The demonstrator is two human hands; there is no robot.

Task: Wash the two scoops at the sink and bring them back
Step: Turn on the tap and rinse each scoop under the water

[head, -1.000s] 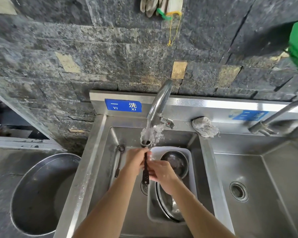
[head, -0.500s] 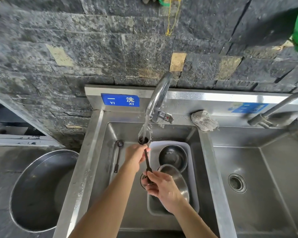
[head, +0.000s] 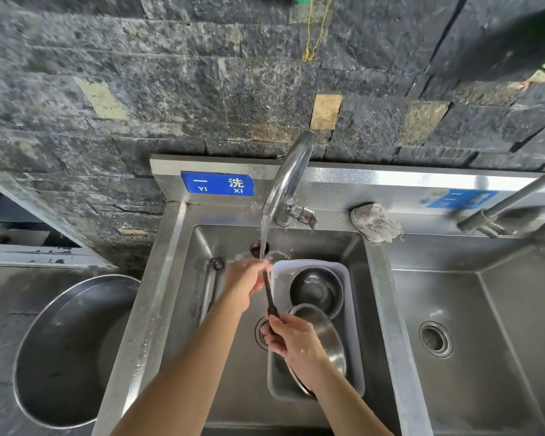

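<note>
I hold a dark long-handled scoop (head: 269,294) over the left sink basin (head: 199,247). Its small round bowl (head: 259,247) sits under the running water from the curved tap (head: 291,174). My left hand (head: 245,281) is wrapped around the upper handle just below the bowl, and the water hits its fingers. My right hand (head: 288,336) grips the flat lower end of the handle. The second scoop (head: 214,278) lies against the basin's left wall, bowl end up, with nothing touching it.
A grey plastic tub (head: 354,325) with two steel bowls (head: 317,289) fills the basin's right half. A steel-wool scourer (head: 375,221) rests on the ledge. A second basin (head: 472,309) lies to the right, and a large steel bowl (head: 63,350) stands on the left counter.
My right hand has slid down the handle to its lower end. The scoop's bowl has moved up past the water stream, which now falls on my left hand.
</note>
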